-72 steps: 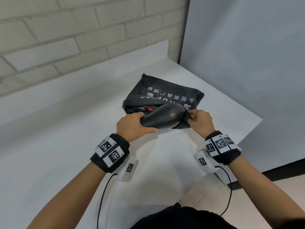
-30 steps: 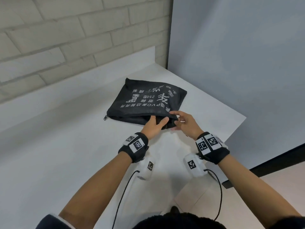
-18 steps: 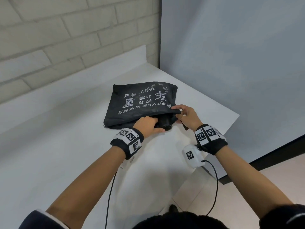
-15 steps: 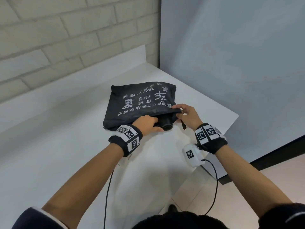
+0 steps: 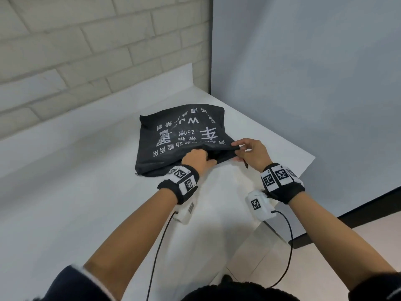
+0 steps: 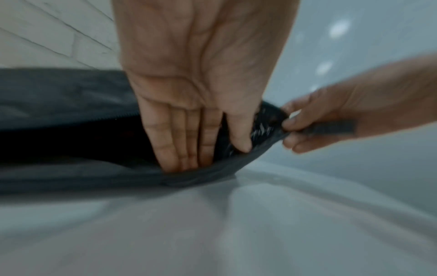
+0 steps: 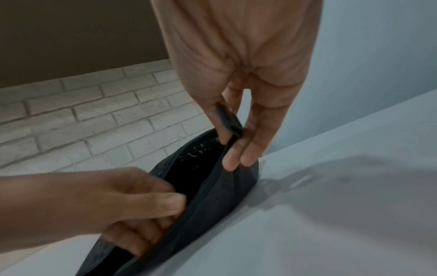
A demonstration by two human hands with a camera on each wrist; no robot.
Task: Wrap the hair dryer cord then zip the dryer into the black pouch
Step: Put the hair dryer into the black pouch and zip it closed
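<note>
**Hands at the mouth of a black pouch, dryer out of sight inside**

Left hand (image 5: 198, 159) sits at the open edge of the black pouch (image 5: 180, 135), which lies flat on a white table (image 5: 76, 181) near its far right corner. From the left wrist view, the fingers (image 6: 187, 138) are straight and pressed together, reaching down into the dark opening, while the thumb rests on the near lip. Nothing is gripped. This looks like a pushing gesture, probably settling the hair dryer deeper so the opening can close over it.

No part of the hair dryer shows in any view. Judging by the task, it is most likely inside the pouch, beneath the printed top panel with its white lettering, but the interior is only blackness and the cord cannot be checked.

Moving right, the opening gapes widest where the two hands meet. Zipper teeth run along the left part of the upper lip in the left wrist view. The slider cannot be made out.

Right hand (image 5: 252, 154) pinches the right end of the pouch mouth between thumb and fingers, together with a short black tab or strap (image 7: 228, 119). Lifting this corner appears to keep the mouth taut and open for the left hand.

Zipping is not yet done. A brick wall stands behind the table, and a plain grey wall to the right.
</note>
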